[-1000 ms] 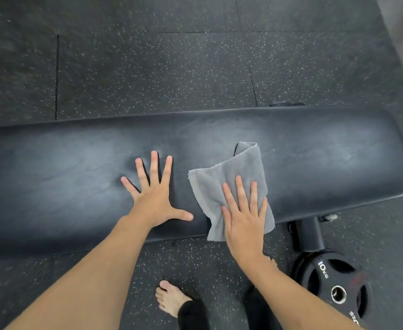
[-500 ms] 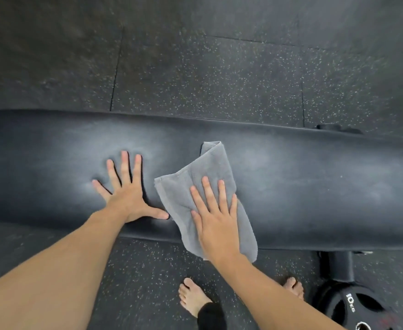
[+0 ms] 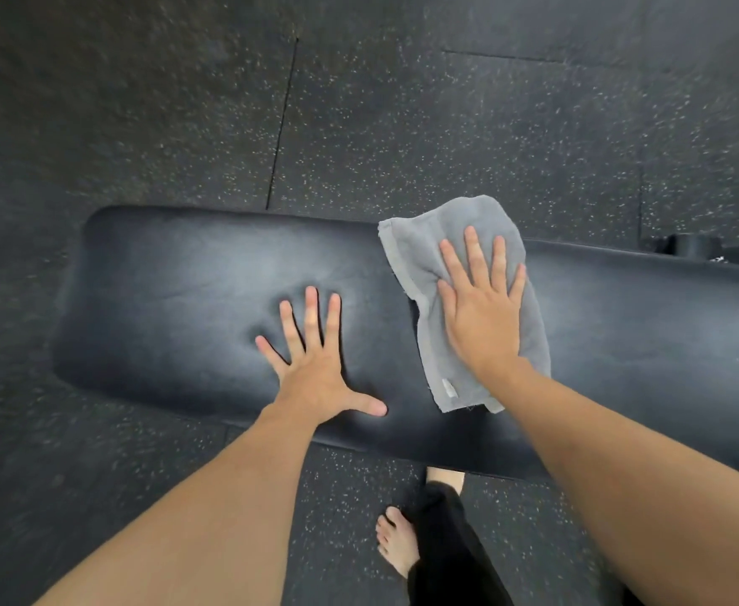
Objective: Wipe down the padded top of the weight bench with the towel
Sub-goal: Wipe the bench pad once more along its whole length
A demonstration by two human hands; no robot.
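The weight bench point(image 3: 175, 308) runs out of view on the right, so its far end is cut off, and the support beneath it is hidden apart from a dark part point(image 3: 693, 246) showing past its far edge, too unclear to name. The grey towel point(image 3: 428, 325) lies crumpled on the black padded top, its far corner lapping over the far edge. The right hand point(image 3: 483, 317) presses flat on the towel, fingers spread, not gripping. The left hand point(image 3: 315, 369) lies open, palm down, on the bare padding beside it, denting it slightly. One bare foot point(image 3: 396, 542) and a black trouser leg point(image 3: 450, 548) show below. The floor point(image 3: 402, 133) is dark speckled rubber tiling, blurred at the left.
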